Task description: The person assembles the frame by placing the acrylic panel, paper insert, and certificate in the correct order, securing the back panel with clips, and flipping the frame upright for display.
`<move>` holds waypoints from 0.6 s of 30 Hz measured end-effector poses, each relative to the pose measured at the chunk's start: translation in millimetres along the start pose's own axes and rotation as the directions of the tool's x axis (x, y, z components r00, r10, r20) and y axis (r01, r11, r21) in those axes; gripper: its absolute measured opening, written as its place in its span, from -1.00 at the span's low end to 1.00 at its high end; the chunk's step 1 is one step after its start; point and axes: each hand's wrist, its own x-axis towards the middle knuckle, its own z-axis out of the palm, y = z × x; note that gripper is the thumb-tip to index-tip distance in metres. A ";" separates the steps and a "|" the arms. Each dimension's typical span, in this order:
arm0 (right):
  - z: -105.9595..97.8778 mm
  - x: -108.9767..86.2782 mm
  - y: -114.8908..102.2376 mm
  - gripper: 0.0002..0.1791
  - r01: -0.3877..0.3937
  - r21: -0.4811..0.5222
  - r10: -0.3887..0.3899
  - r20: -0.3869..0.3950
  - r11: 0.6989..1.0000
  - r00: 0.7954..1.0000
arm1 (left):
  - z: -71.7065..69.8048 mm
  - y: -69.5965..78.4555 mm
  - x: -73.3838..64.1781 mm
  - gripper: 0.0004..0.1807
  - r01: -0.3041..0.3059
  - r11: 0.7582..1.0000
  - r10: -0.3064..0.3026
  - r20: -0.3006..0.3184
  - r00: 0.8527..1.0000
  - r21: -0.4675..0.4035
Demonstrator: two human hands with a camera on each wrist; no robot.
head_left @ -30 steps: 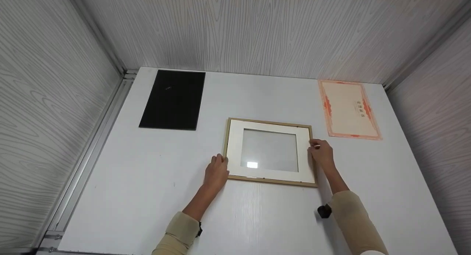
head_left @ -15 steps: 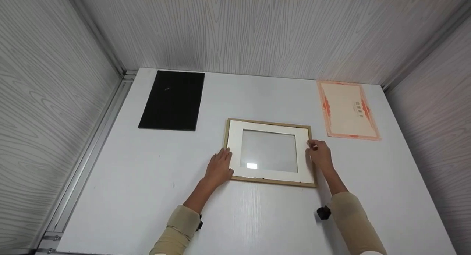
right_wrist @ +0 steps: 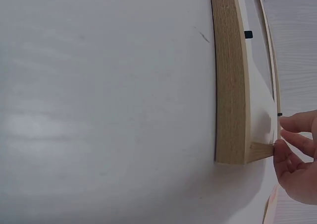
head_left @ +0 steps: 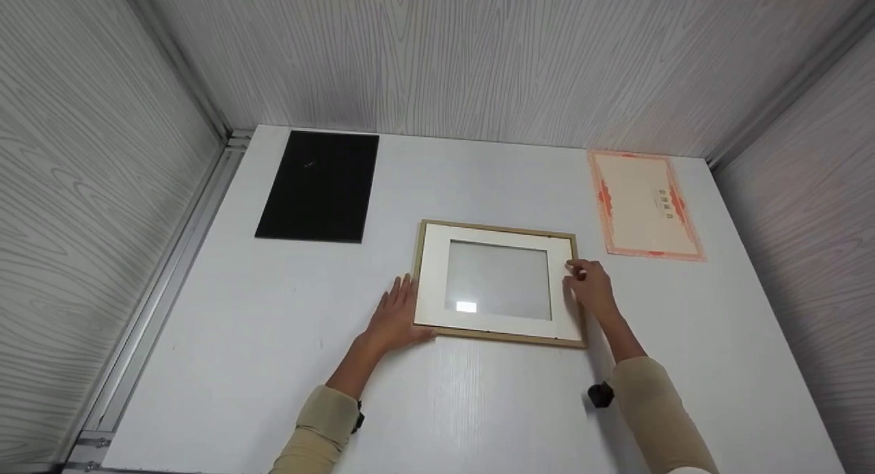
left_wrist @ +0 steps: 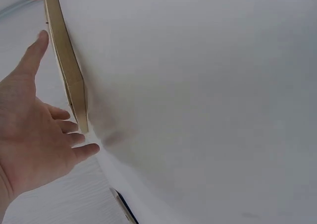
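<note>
A picture frame (head_left: 509,340) with a thin wooden border lies face down at mid-table. A white mat board (head_left: 432,275) with a rectangular window sits in it, over clear glazing that reflects a light. My left hand (head_left: 395,320) is spread at the frame's near left corner, its thumb along the near edge and its straight fingers beside the left side. In the left wrist view the palm (left_wrist: 37,140) faces the frame's wooden side (left_wrist: 67,50). My right hand (head_left: 593,289) pinches the mat board's right edge, thumb (right_wrist: 281,149) against it; the exact grip is partly hidden.
A black backing panel (head_left: 318,187) lies at the far left of the white table (head_left: 225,364). A cream sheet with an orange border (head_left: 642,207) lies at the far right. Grey wood-grain walls (head_left: 437,57) enclose the back and sides. Small black tabs (right_wrist: 248,34) line the frame's inner edge.
My left hand's fingers came off the mat board and straightened beside the frame, moving slightly left. The right hand shifted slightly left at the right edge, and the mat board's near left corner now overlaps the border.
</note>
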 end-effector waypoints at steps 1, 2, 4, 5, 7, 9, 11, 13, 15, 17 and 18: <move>1.3 -0.7 -3.4 -0.65 0.012 -0.022 -0.012 0.004 1.000 1.000 | 0.6 -1.4 -1.8 0.17 0.003 1.000 -0.003 0.007 1.000 0.017; 3.2 -1.2 -7.4 -0.65 0.029 -0.043 -0.028 0.010 0.999 1.000 | 1.6 -2.6 -3.3 0.18 0.003 1.000 -0.003 0.007 1.000 0.023; 9.3 -2.3 -17.7 -0.66 0.072 -0.082 -0.069 0.029 0.994 0.997 | 3.8 -4.1 -5.3 0.18 0.003 0.999 -0.003 0.003 1.000 0.037; 13.6 -2.7 -23.7 -0.66 0.101 -0.100 -0.097 0.043 0.990 0.994 | 5.1 -4.6 -5.6 0.18 0.006 0.999 -0.006 0.003 1.000 0.045; 24.8 -3.0 -38.8 -0.67 0.166 -0.127 -0.157 0.077 0.978 0.985 | 7.1 -4.9 -5.9 0.17 0.007 0.998 -0.007 -0.003 1.000 0.056; 38.6 -2.6 -57.1 -0.68 0.239 -0.151 -0.221 0.131 0.959 0.967 | 8.4 -5.0 -5.8 0.16 0.010 0.998 -0.010 -0.008 1.000 0.066; 54.7 -2.0 -77.8 -0.70 0.333 -0.176 -0.298 0.198 0.926 0.934 | 9.0 -4.9 -5.4 0.16 0.017 0.997 -0.017 -0.004 1.000 0.081; 72.0 -1.0 -98.4 -0.72 0.433 -0.195 -0.375 0.276 0.880 0.885 | 9.3 -4.5 -5.0 0.16 0.016 0.996 -0.016 -0.010 1.000 0.093; 88.7 -0.1 -116.1 -0.73 0.530 -0.197 -0.447 0.346 0.825 0.825 | 9.2 -3.7 -4.3 0.15 0.013 0.995 -0.012 -0.009 1.000 0.103; 103.6 0.9 -130.2 -0.72 0.608 -0.211 -0.500 0.400 0.765 0.768 | 8.4 -2.1 -3.2 0.14 0.002 0.993 0.000 -0.010 1.000 0.117; 110.4 1.5 -135.6 -0.71 0.638 -0.222 -0.520 0.417 0.737 0.745 | 7.7 -1.3 -2.6 0.14 -0.006 0.993 0.008 -0.014 1.000 0.119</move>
